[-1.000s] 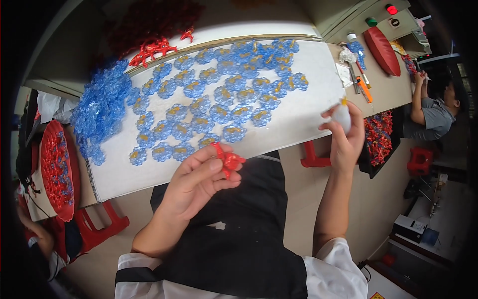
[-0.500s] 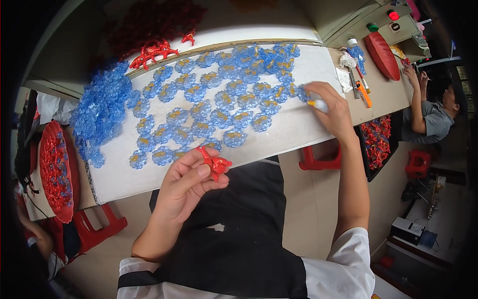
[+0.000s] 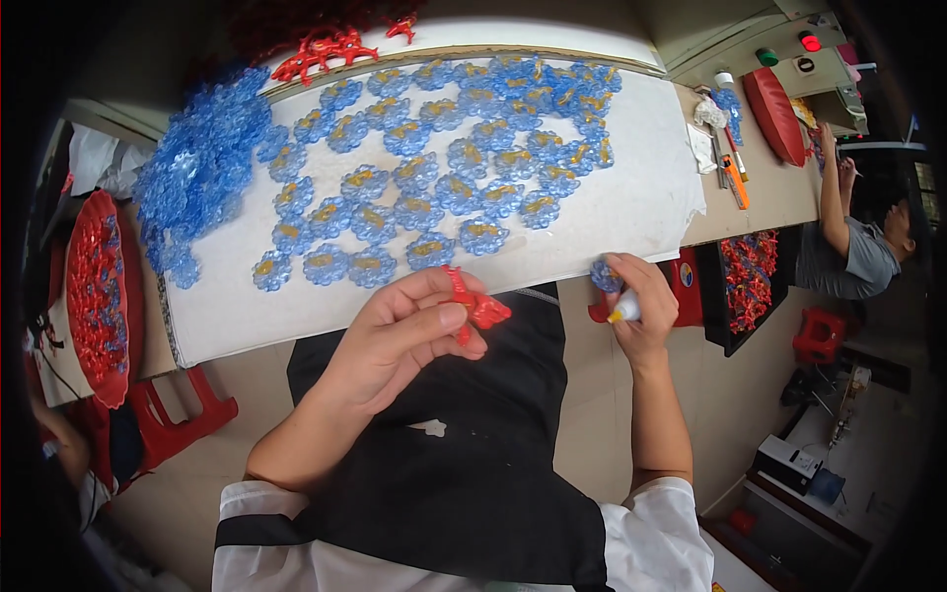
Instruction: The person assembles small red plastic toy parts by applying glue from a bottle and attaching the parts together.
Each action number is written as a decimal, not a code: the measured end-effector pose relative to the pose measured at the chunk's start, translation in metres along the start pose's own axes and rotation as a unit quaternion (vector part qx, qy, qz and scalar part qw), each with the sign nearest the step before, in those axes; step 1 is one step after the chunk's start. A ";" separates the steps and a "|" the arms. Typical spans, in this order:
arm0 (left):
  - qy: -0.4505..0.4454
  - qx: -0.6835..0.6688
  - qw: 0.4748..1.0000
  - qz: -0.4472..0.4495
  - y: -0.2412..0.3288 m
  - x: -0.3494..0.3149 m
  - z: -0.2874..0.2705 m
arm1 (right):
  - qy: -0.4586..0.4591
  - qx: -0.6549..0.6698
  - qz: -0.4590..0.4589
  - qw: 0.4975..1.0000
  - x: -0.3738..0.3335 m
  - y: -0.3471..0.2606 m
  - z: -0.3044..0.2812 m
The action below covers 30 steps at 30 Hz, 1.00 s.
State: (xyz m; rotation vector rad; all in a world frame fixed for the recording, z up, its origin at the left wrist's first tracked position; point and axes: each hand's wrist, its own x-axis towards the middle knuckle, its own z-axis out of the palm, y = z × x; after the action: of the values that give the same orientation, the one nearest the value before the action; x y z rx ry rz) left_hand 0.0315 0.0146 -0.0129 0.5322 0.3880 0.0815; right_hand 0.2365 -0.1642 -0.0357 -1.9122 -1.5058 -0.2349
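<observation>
My left hand (image 3: 390, 345) pinches a small shiny red plastic animal figure (image 3: 486, 311) between thumb and fingers, just off the front edge of the white-covered table (image 3: 592, 237). My right hand (image 3: 649, 314), to its right, grips a clear blue flower-shaped piece (image 3: 603, 275) at the fingertips. In the same hand is a small white squeeze bottle (image 3: 626, 305) with a yellowish tip, pointing toward the left hand. The two hands are apart. Many similar blue pieces (image 3: 414, 212) with yellow-brown streaks lie in rows across the table, crowding together at the far right.
A heap of blue pieces (image 3: 202, 158) rises at the left. Red figures (image 3: 326, 54) lie on the far ledge. Red trays (image 3: 96, 296) flank the table. An orange cutter (image 3: 735, 183) rests at right, near a black tray (image 3: 750, 286) of red-and-blue pieces. A co-worker (image 3: 858, 237) sits far right.
My right hand has come back from the table's right part to its front edge, bringing the blue piece and bottle nearer my left hand. The left hand, still holding the red figure, shifted slightly right.
</observation>
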 end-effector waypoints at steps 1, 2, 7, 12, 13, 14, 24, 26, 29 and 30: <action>0.005 0.000 1.000 0.002 -0.001 0.000 0.001 | 0.004 0.020 0.001 1.000 0.002 -0.007 -0.003; -0.004 0.006 1.000 -0.011 -0.002 0.000 0.002 | 0.003 0.026 0.001 1.000 0.002 -0.019 -0.003; -0.028 0.017 0.998 -0.045 -0.006 -0.001 0.008 | 0.011 0.422 0.143 0.895 0.009 -0.056 -0.010; -0.028 0.041 0.997 -0.065 -0.008 -0.003 0.012 | -0.082 0.517 0.138 0.841 0.018 -0.059 -0.005; -0.026 0.041 0.997 -0.065 -0.009 -0.003 0.012 | -0.084 0.519 0.138 0.840 0.018 -0.059 -0.005; -0.029 0.045 0.996 -0.067 -0.009 -0.003 0.012 | -0.088 0.514 0.127 0.843 0.019 -0.059 -0.004; -0.020 0.075 0.994 -0.075 -0.009 -0.002 0.016 | -0.111 0.467 0.106 0.871 0.018 -0.059 -0.001; -0.024 0.073 0.994 -0.082 -0.009 -0.002 0.014 | -0.121 0.446 0.086 0.882 0.021 -0.058 -0.004; -0.028 0.066 0.993 -0.093 -0.008 -0.001 0.016 | -0.137 0.412 0.043 0.900 0.025 -0.056 -0.008; -0.030 0.062 0.993 -0.096 -0.008 0.000 0.017 | -0.141 0.398 0.020 0.906 0.026 -0.056 -0.009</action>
State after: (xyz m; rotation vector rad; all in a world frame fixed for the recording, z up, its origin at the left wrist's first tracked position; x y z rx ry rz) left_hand 0.0373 -0.0004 -0.0037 0.6163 0.3858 -0.1443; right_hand 0.1958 -0.1436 0.0068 -1.3282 -1.4235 0.6213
